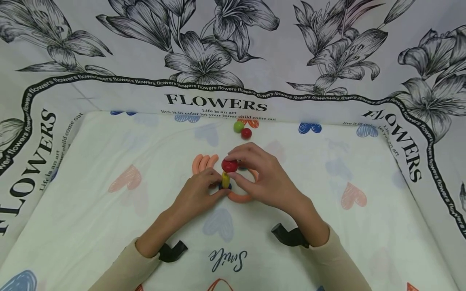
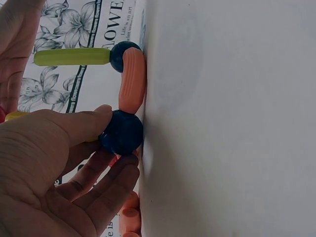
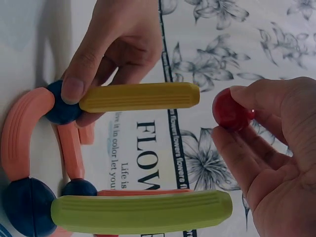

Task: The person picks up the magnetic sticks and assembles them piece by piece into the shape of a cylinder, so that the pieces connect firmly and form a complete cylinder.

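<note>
My left hand grips a dark blue ball between thumb and fingers, low at the sheet. From that ball a yellow rod stands up. My right hand pinches a red ball just above the rod's free top end; the right wrist view shows a small gap between them. Orange curved rods join the gripped ball to other dark blue balls, such as the near one. That one carries an upright light green rod. In the head view my right hand hides part of this structure.
Several loose orange curved rods lie left of the structure. Beyond it are a green ball and a second red ball. A white sheet with printed hearts covers the surface; flower-printed fabric borders it.
</note>
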### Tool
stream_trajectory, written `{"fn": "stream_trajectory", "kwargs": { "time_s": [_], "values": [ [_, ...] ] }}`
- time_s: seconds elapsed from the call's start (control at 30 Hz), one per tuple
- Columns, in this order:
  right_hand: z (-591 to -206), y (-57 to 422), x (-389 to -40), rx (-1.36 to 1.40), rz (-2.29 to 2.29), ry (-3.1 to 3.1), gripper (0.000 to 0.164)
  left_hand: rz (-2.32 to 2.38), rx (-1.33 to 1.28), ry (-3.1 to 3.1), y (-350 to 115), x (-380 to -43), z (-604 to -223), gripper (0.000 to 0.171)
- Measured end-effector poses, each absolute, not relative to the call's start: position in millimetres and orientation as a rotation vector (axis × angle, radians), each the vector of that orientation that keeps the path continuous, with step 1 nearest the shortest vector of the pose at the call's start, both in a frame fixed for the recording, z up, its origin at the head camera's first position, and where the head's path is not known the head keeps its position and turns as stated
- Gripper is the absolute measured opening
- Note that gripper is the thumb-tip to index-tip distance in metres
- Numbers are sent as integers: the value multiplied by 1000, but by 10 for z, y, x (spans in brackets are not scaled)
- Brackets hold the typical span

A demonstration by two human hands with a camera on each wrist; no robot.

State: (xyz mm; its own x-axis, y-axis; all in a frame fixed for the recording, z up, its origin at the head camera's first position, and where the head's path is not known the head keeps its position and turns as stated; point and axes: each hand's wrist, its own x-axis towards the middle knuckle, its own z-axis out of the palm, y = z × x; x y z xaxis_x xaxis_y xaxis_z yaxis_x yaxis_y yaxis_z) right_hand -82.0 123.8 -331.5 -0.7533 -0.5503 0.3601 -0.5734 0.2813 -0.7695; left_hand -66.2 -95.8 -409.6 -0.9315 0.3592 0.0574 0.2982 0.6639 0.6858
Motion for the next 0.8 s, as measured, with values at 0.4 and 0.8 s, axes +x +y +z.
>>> {"fn": "stream_trajectory", "kwargs": {
  "time_s": [0.4, 0.8],
  "values": [
    [-3317, 1200, -795, 1160, 1447, -2552, 30, 1144, 543, 2786, -960, -652, -4093, 13],
    [-3325, 1210, -793, 1184, 1372, -2576, 33, 1138, 551, 2794, -963, -660, -4089, 13]
  ]
}}
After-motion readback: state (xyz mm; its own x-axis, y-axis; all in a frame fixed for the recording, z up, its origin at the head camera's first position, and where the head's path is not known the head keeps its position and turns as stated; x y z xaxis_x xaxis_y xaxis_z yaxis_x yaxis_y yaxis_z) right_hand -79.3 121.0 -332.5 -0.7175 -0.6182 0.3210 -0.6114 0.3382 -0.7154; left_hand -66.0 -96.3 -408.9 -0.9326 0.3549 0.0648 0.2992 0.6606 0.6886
